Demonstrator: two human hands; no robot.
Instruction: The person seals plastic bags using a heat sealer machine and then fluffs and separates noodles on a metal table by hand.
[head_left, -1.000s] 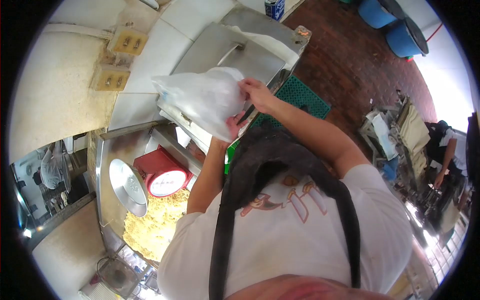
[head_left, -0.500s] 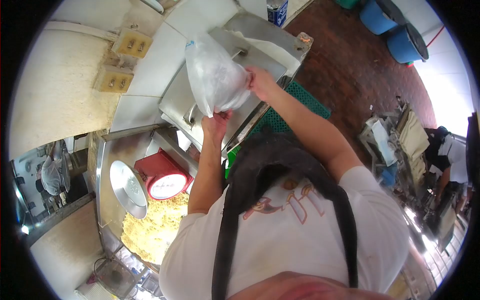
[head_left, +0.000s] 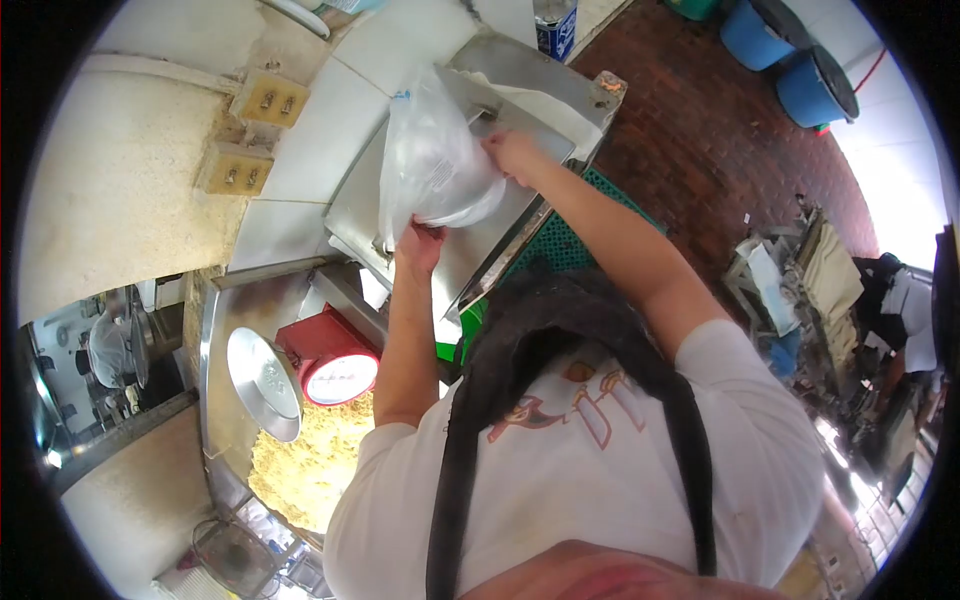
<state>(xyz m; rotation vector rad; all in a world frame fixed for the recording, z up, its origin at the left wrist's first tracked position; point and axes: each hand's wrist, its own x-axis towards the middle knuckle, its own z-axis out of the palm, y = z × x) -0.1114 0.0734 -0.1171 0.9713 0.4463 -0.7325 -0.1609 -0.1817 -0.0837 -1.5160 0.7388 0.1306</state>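
A clear plastic bag (head_left: 436, 160), puffed out and wrinkled, hangs between my two hands above a metal counter lid (head_left: 480, 255). My left hand (head_left: 421, 243) is closed on the bag's lower left edge. At the bag's right side, the fingers of my right hand (head_left: 514, 157) pinch its edge; the fingertips are partly hidden. Whether anything lies inside the bag I cannot tell. A metal handle shows on the lid near my right hand.
Left of me, a red dial scale (head_left: 338, 362) with a round metal pan (head_left: 264, 384) stands by a heap of yellow shredded food (head_left: 310, 465). A green crate (head_left: 575, 232) is at right, below the counter. Blue buckets (head_left: 815, 88) stand on the brick floor; a person (head_left: 905, 310) is far right.
The bag has shifted slightly to the right and hangs a little narrower at the top. My left hand has moved slightly left along its lower edge; my right hand has barely moved.
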